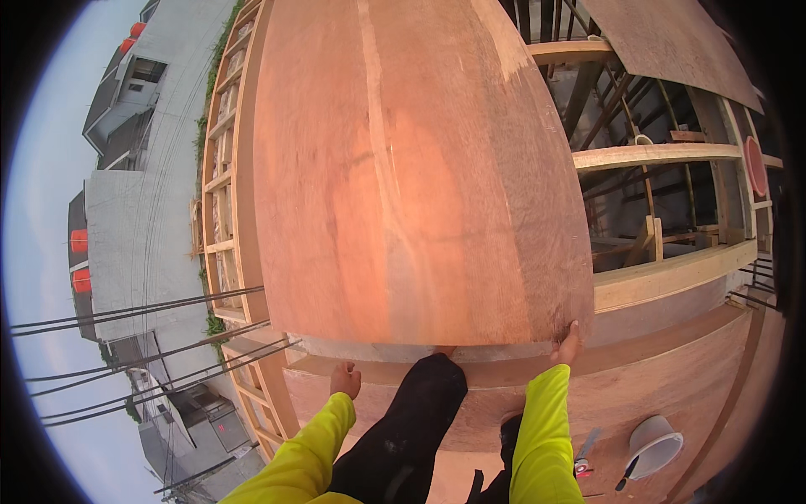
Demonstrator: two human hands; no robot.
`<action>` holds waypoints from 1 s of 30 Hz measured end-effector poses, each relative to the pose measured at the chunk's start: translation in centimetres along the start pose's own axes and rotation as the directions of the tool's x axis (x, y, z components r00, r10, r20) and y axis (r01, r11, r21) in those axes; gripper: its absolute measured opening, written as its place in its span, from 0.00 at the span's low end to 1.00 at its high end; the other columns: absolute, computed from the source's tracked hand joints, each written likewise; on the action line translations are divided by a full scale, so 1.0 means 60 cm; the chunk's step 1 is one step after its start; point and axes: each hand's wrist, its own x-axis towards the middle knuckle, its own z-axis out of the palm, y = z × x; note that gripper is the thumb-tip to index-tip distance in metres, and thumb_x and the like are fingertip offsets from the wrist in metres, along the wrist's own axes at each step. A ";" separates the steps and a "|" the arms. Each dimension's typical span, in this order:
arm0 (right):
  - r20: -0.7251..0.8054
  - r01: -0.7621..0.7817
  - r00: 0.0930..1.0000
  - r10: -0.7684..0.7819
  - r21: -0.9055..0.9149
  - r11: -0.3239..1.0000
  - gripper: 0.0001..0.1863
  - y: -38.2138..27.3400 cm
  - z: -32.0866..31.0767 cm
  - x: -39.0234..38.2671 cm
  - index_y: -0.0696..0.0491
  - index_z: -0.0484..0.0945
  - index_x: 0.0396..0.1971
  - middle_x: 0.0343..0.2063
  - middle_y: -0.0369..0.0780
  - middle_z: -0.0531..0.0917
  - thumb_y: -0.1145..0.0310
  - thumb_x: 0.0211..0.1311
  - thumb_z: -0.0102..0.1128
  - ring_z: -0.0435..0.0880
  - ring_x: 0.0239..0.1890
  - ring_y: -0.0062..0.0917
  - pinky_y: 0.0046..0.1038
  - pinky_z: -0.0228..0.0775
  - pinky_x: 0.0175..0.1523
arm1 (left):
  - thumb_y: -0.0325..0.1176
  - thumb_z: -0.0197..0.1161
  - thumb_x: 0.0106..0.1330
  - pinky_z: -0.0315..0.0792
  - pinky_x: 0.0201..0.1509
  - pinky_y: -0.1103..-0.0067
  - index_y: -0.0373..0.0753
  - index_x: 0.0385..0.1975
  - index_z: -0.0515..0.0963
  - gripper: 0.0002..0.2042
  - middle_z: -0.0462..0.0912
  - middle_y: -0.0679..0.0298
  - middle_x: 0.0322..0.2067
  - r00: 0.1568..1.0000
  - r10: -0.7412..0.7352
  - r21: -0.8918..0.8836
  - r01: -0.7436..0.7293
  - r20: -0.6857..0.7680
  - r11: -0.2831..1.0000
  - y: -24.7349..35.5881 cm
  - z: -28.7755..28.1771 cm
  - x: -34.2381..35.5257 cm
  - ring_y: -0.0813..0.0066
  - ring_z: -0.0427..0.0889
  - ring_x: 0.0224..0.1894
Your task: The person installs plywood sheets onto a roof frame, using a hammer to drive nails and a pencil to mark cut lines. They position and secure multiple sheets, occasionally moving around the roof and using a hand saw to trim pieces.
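Observation:
A large reddish plywood sheet (pixel 319 210) lies before me over the timber framing, with a pale streak along its length. My right hand (pixel 568 344) grips the sheet's near right corner, its fingers at the edge. My left hand (pixel 345 381) hovers just short of the near edge, to the left, apart from the sheet. Its fingers are curled in, and no object shows in them. Both forearms wear bright yellow sleeves. Between them, my dark-trousered knee (pixel 428 382) comes up close to the sheet's near edge.
To the right, open timber joists (pixel 663 156) span a deep gap with rods and props below. Another plywood sheet (pixel 672 42) lies at the far right. A white bucket (pixel 653 445) stands near a dark-handled tool (pixel 626 475). Black cables (pixel 143 312) and a drop toward buildings lie left.

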 end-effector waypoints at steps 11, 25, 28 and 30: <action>0.085 0.302 0.946 -0.312 0.113 0.947 0.22 -0.205 -0.005 -0.369 0.58 0.73 0.55 0.51 0.43 0.78 0.62 0.65 0.64 0.80 0.48 0.34 0.38 0.77 0.45 | 0.48 0.76 0.51 0.50 0.73 0.49 0.41 0.74 0.47 0.54 0.43 0.44 0.74 0.961 0.168 0.324 -0.234 0.219 0.917 0.203 -0.165 -0.104 0.44 0.45 0.76; 0.237 0.790 0.592 -0.771 0.017 0.612 0.13 -0.457 0.036 -0.823 0.66 0.81 0.41 0.38 0.42 0.83 0.69 0.64 0.63 0.79 0.38 0.24 0.27 0.73 0.43 | 0.35 0.59 0.56 0.47 0.73 0.47 0.31 0.71 0.53 0.40 0.51 0.41 0.72 0.815 0.562 0.148 -0.544 -0.144 0.826 0.189 -0.377 -0.152 0.41 0.48 0.75; 0.283 0.853 0.488 -0.826 0.048 0.520 0.13 -0.531 0.053 -0.930 0.64 0.81 0.42 0.38 0.39 0.83 0.70 0.64 0.63 0.78 0.38 0.20 0.25 0.72 0.42 | 0.30 0.57 0.56 0.47 0.73 0.49 0.27 0.69 0.54 0.38 0.53 0.41 0.71 0.667 0.699 0.123 -0.694 -0.258 0.709 0.195 -0.443 -0.172 0.41 0.49 0.74; 0.246 0.914 0.285 -0.927 0.222 0.340 0.13 -0.572 0.072 -0.978 0.64 0.81 0.43 0.39 0.39 0.84 0.71 0.63 0.63 0.79 0.39 0.21 0.24 0.71 0.46 | 0.29 0.55 0.57 0.46 0.74 0.49 0.26 0.68 0.56 0.36 0.52 0.41 0.71 0.578 0.748 0.084 -0.771 -0.326 0.632 0.195 -0.506 -0.208 0.41 0.49 0.75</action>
